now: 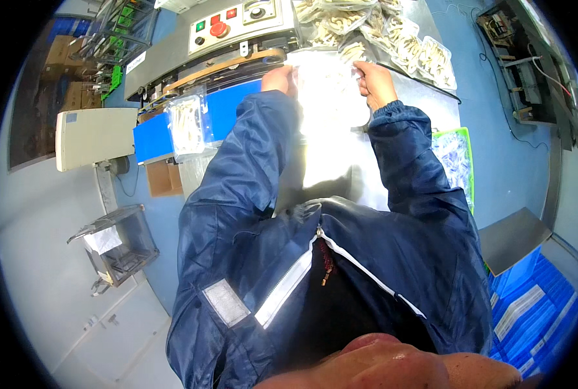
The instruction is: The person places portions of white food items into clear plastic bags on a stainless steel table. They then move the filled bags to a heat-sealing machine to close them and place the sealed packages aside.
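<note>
My left hand (278,80) is closed at the left edge of a clear plastic bag (328,87), close to the sealing machine (237,35). Opposite it, my right hand (378,84) has its fingers curled at the bag's upper right side. Strong glare washes out the bag, so its contents barely show. On the machine's blue conveyor belt (230,107), left of my left forearm, lies another clear bag (188,126) with pale, long mushroom-like pieces inside. More such filled bags (406,48) are heaped beyond my right hand.
A bright metal table (367,172) lies beneath my hands. By my right arm stands a green-rimmed crate (469,149) of clear plastic. A cream box-shaped unit (94,137) and a metal-framed stand (120,246) are at left. Blue stacked crates (542,311) stand lower right.
</note>
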`<state>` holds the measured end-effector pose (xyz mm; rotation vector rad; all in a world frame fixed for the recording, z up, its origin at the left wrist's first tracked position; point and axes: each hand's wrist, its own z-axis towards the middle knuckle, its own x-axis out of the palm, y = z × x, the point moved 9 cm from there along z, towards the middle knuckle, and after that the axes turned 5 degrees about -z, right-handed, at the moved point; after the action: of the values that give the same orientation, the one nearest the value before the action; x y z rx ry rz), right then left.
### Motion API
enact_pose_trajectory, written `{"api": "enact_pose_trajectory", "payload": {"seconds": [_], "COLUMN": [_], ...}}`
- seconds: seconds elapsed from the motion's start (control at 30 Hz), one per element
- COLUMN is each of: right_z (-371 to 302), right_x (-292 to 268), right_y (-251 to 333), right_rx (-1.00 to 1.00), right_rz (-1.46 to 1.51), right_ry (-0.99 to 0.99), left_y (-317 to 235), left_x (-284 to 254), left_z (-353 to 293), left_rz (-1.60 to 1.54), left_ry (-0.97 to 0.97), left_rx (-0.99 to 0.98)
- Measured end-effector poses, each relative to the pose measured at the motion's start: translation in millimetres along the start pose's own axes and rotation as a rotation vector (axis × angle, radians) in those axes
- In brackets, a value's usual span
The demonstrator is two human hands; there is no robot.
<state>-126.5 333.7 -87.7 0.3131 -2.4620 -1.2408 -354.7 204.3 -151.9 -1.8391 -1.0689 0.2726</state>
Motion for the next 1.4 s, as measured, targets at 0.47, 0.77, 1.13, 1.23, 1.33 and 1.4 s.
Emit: {"api": "enact_pose_trajectory", "payload": {"seconds": [0.47,0.77,1.13,1.23,1.33,1.4], "right_z": [15,28,-77,-72,-49,-36], "right_x": [38,75,-96,-88,-99,-106], "right_y": [-14,-19,-88,-115,-135,-133], "right_rx": [-0.063,-0.233,-0.541,-0.615,-0.510,-0.475], "right_rz": [-0.245,-0.572,-1.848,-2.000,-1.993,-1.927], "right_ry": [0.070,0.178,0.202,0.149,0.214,0.252], "left_y": [-25,-48,-69,23,22,10], "left_x": [-45,-129,-94,-54,-25,-26], "left_z": [-20,11,-268,-264,-279,-281], "left_rz": [-0.053,0.134,0.256,0.225,0.248,0.286], "left_ry": [-0.112,-0.269,-0.296,0.074,0.198,0.167], "left_rx": [0.068,0.396,0.607,0.192,0.156,0.228]}}
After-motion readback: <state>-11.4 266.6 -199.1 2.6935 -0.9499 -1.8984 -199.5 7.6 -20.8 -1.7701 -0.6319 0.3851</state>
